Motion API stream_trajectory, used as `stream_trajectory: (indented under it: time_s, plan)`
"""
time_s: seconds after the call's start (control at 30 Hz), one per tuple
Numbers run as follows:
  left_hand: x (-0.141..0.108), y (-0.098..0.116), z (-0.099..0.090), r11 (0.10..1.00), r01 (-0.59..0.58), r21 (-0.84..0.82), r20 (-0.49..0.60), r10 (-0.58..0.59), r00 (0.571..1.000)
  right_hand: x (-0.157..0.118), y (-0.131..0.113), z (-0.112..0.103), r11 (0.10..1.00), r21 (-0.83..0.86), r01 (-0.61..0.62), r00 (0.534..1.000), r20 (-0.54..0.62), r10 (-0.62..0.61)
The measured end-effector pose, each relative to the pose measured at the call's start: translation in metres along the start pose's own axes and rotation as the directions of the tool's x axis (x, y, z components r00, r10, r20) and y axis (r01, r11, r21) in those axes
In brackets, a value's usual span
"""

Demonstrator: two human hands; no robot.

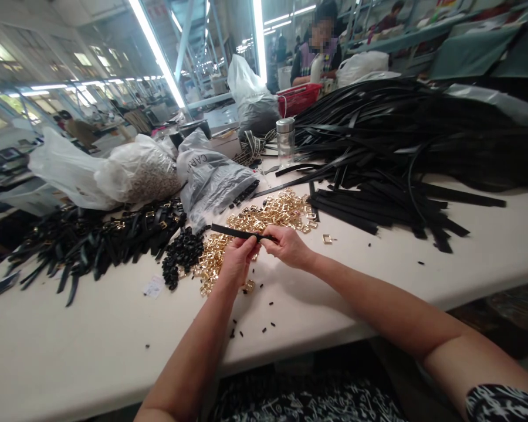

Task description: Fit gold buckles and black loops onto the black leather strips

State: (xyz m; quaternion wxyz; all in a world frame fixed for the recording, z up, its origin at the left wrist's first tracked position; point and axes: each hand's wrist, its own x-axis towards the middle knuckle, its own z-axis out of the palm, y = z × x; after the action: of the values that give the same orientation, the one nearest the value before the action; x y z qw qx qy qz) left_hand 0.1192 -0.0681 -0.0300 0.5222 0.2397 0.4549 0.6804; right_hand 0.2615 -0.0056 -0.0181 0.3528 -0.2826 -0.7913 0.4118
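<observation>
A short black strap [235, 232] is held level over a pile of gold buckles [268, 212]. My left hand [240, 258] pinches it from below near its right part. At the strap's right end my right hand [286, 246] has its fingers closed on it, close beside the left fingertips. Whether a buckle is on the strap between the hands cannot be made out. Small black loops [182, 252] lie heaped left of the buckles. One gold buckle [327, 239] lies apart to the right.
Long black straps [369, 129] cover the back right of the white table [334, 310]. Finished-looking straps with buckles [110, 234] lie at the left. Plastic bags [211, 170], a glass jar [286, 140] and a red basket [299, 99] stand behind. A person sits beyond.
</observation>
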Motion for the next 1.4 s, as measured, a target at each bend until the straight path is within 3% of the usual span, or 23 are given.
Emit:
stream_trajectory:
  time_s: [0.13, 0.3, 0.4, 0.57, 0.77, 0.97, 1.1, 1.17, 1.23, 1.33, 1.4]
  plan:
    - [-0.002, 0.0, 0.001, 0.997, -0.043, 0.058, 0.011, 0.042, 0.999, 0.0, -0.001, 0.0, 1.0, -0.024, -0.011, 1.0, -0.016, 0.01]
    - [0.0, -0.001, 0.001, 0.992, -0.063, 0.11, -0.006, 0.064, 0.998, 0.001, 0.001, 0.0, 0.997, 0.049, -0.055, 0.998, 0.043, 0.053]
    - [0.004, 0.0, 0.001, 0.999, -0.042, 0.025, -0.038, 0.043, 0.998, 0.003, 0.008, -0.004, 0.997, 0.06, -0.05, 0.991, 0.123, 0.042]
    - [0.008, 0.018, -0.012, 0.984, -0.058, -0.17, -0.185, 0.026, 0.982, 0.009, 0.023, -0.011, 0.993, -0.104, 0.049, 0.999, 0.0, -0.049]
    - [0.029, 0.06, -0.055, 0.943, -0.165, -0.289, -0.479, 0.007, 0.878, 0.013, 0.033, -0.014, 0.984, -0.162, 0.071, 0.997, -0.015, -0.074]
    - [0.057, 0.138, -0.093, 0.926, -0.289, -0.242, -0.622, 0.08, 0.779, 0.014, 0.035, -0.013, 0.98, -0.167, 0.107, 0.993, -0.024, -0.112]
    - [0.055, 0.172, -0.097, 0.934, -0.265, -0.238, -0.631, 0.059, 0.773, 0.012, 0.035, -0.011, 0.969, -0.217, 0.118, 0.99, -0.053, -0.132]
    - [0.054, 0.17, -0.095, 0.939, -0.265, -0.219, -0.648, 0.064, 0.759, 0.013, 0.037, -0.011, 0.966, -0.217, 0.14, 0.987, -0.042, -0.152]
    - [0.049, 0.154, -0.089, 0.952, -0.24, -0.19, -0.627, 0.071, 0.776, 0.015, 0.04, -0.012, 0.952, -0.265, 0.154, 0.985, -0.032, -0.168]
    - [0.029, 0.115, -0.071, 0.974, -0.219, -0.051, -0.506, 0.164, 0.847, 0.016, 0.042, -0.013, 0.92, -0.36, 0.158, 0.983, -0.033, -0.182]
    - [0.01, 0.085, -0.056, 0.973, -0.221, 0.065, -0.439, 0.227, 0.87, 0.017, 0.042, -0.014, 0.89, -0.428, 0.159, 0.981, -0.035, -0.192]
